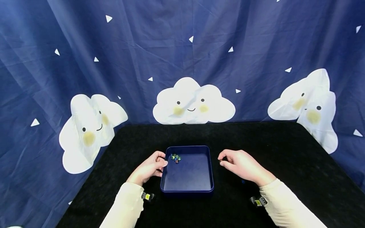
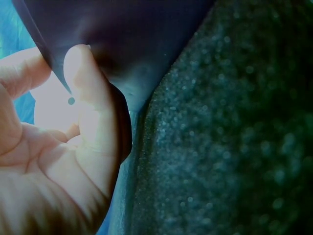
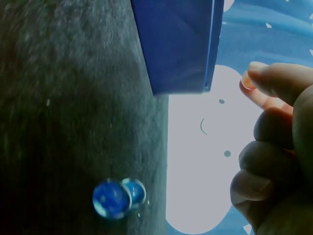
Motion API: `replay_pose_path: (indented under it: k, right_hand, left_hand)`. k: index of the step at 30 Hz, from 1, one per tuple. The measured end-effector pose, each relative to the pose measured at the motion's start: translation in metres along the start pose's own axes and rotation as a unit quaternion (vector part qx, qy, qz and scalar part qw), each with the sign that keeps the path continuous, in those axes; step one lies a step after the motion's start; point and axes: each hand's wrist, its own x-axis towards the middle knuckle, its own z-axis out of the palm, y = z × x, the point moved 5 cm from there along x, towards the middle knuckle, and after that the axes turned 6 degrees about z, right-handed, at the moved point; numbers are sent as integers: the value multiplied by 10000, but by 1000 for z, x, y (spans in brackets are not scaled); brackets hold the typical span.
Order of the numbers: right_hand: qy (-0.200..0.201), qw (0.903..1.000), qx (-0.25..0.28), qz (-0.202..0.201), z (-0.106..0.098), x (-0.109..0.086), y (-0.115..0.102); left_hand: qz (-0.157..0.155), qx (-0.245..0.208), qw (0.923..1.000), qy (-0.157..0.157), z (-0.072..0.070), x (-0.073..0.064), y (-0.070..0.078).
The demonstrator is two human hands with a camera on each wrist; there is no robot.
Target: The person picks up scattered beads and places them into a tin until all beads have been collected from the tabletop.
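A square, dark blue tray (image 1: 188, 177) lies on the black cloth, with several glass marbles (image 1: 176, 157) clustered in its far left corner. My left hand (image 1: 148, 167) grips the tray's left wall, the thumb over the rim and the other fingers outside. To the right of the tray, my right hand (image 1: 242, 164) pinches a small reddish-orange marble (image 3: 248, 81) between thumb and index finger, above the cloth. In the right wrist view the remaining fingers are curled in. Two blue marbles (image 3: 111, 199) lie side by side on the cloth, below the right hand.
Black cloth (image 1: 137, 139) covers the table around the tray. Behind it hangs a dark blue curtain (image 1: 171, 38) with white smiling clouds (image 1: 194, 104) and small white triangles. A small black device with a yellow label (image 1: 258, 201) is at the right cuff.
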Motion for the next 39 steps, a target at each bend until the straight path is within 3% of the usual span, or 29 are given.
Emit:
replay_pose_path:
  k: [18,26,39]
  right_hand:
    - [114,9997,-93,-217,13,26,-24]
    - [-40,9998,-126,-127,21,42,-29]
    - [25,9999,-146,62,10,35,-25]
  left_hand:
    - [7,14,10000,-9,-2,0,-1]
    - [17,-3,10000,9,0,-1,0]
    - [-45,-94,9999,-25,1,-1,0]
